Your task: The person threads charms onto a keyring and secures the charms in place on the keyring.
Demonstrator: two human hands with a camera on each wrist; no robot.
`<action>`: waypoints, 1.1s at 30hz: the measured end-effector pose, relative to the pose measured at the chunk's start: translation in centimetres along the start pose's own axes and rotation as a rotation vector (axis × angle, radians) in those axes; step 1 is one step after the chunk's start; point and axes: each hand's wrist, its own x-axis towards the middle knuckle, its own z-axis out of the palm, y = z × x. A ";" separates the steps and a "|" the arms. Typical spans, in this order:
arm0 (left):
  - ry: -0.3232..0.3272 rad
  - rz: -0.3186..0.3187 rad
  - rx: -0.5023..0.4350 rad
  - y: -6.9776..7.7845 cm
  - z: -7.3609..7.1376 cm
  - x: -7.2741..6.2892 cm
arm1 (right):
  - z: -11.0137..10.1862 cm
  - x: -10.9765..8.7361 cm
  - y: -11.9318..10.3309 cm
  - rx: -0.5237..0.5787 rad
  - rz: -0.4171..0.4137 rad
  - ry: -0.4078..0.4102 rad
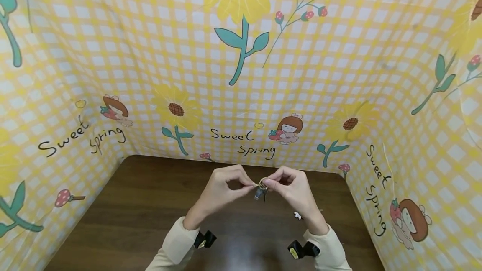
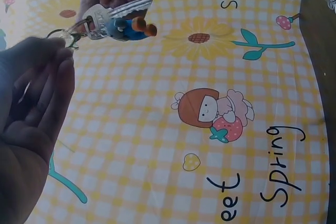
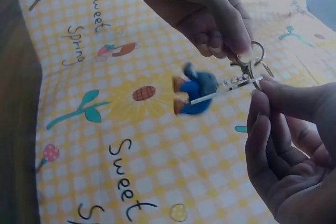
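Over the table, both hands meet at a keychain. My left hand (image 1: 229, 187) pinches its gold-coloured metal clasp (image 3: 242, 66) between thumb and forefinger. Thumb and forefinger of my right hand (image 1: 291, 185) pinch a metal ring (image 1: 263, 184) right beside it. From the rings hang a silver key (image 2: 131, 9) and a small blue figure charm (image 3: 197, 94) with orange feet and a grey-blue head. Key and charm dangle together in the head view, close under the fingertips. The fingertips partly hide how clasp and rings join.
A small white object (image 1: 297, 216) lies on the dark wooden table (image 1: 150, 204), near the right wrist. Yellow checked cloth (image 1: 143, 70) with printed flowers stands as walls around the table's back and sides. Black camera mounts (image 1: 205, 239) sit on both wrists.
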 end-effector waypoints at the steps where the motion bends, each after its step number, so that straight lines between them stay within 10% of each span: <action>1: 0.015 -0.022 -0.003 0.0 0.0 0.0 | 0.0 0.0 -0.1 -0.009 -0.015 -0.006; 15: 0.015 -0.144 0.001 -0.7 -0.2 -0.6 | -0.6 -0.1 -0.5 -0.130 -0.039 0.008; 33: 0.033 -0.259 0.112 -2.1 -3.1 -3.2 | -4.2 -1.4 1.3 -0.552 0.008 0.013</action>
